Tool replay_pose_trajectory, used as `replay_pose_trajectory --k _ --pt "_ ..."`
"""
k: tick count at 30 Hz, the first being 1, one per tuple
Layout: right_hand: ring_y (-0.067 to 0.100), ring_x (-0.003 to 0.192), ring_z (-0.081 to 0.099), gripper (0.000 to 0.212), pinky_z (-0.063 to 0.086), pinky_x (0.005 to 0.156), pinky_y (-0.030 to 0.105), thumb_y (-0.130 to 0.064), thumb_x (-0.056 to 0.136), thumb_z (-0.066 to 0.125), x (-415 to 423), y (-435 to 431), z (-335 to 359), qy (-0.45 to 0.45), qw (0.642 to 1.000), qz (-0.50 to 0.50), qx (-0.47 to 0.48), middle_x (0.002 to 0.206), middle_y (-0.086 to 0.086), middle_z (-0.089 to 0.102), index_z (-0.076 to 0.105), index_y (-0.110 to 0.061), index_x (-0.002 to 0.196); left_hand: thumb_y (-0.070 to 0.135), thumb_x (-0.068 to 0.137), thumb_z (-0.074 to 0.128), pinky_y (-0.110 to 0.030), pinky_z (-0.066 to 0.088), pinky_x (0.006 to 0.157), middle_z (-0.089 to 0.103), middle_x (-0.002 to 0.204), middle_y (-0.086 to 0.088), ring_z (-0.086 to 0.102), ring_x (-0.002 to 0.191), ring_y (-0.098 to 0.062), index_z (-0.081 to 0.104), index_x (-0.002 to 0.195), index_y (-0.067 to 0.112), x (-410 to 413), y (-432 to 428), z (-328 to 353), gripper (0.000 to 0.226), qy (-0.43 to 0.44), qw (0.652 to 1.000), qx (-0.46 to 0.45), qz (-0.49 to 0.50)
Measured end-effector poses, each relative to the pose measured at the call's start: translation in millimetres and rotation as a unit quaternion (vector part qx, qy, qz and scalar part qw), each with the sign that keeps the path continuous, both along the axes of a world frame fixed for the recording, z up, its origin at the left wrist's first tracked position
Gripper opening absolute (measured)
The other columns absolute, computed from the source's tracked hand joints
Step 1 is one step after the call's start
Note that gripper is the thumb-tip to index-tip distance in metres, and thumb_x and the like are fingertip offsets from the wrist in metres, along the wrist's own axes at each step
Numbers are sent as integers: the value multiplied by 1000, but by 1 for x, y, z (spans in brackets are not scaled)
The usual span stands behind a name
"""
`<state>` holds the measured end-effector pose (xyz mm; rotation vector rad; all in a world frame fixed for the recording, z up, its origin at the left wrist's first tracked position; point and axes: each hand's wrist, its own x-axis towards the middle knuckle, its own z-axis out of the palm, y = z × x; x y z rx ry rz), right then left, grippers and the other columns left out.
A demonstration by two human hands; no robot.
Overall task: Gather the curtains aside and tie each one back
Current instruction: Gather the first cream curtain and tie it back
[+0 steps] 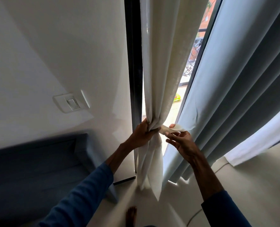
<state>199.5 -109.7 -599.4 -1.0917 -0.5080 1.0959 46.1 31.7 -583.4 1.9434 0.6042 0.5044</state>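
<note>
Curtain [158,71], the cream one, is bunched up by the dark window frame [132,63], with the left hand [142,133] fingers clamped round the gather. The right hand [181,143] pinches a cream tie [170,128] sticking out beside it. Grey curtain [234,95] hangs just right, light switch [71,103] on the left. How the tie runs behind the bunch is hidden. Bare foot [131,215] is cut off at the bottom.
</note>
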Motion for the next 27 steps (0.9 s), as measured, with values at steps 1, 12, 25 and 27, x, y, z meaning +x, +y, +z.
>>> replay_pose_trajectory --k 1,12,25,27 --pt "19 90 73 28 60 74 30 -10 70 88 -1 -1 2 -13 1000 -18 0 92 7 74 75 -25 88 29 96 65 -23 51 96 65 122 -1 63 116 -19 50 138 8 1 1 0 49 0 1000 -4 10" --pt "21 82 68 27 56 73 28 -16 70 94 -44 -14 8 -185 980 -27 71 85 10 69 71 -4 81 48 96 56 -31 52 86 70 111 -14 67 103 -32 67 114 7 15 14 19 46 132 979 69 140" --pt "23 104 72 17 60 90 44 -19 87 81 -112 -5 -17 -336 930 121 85 108 3 76 77 -14 103 59 94 53 -30 61 68 75 96 -15 76 78 -27 61 114 12 16 16 27 51 168 978 -101 77" --pt "27 115 68 19 56 98 46 -11 89 79 -110 -2 -24 -336 924 150 106 122 7 72 76 -4 107 62 92 53 -28 57 60 74 86 -12 76 72 -28 60 114 10 13 13 23 57 132 975 -156 83"
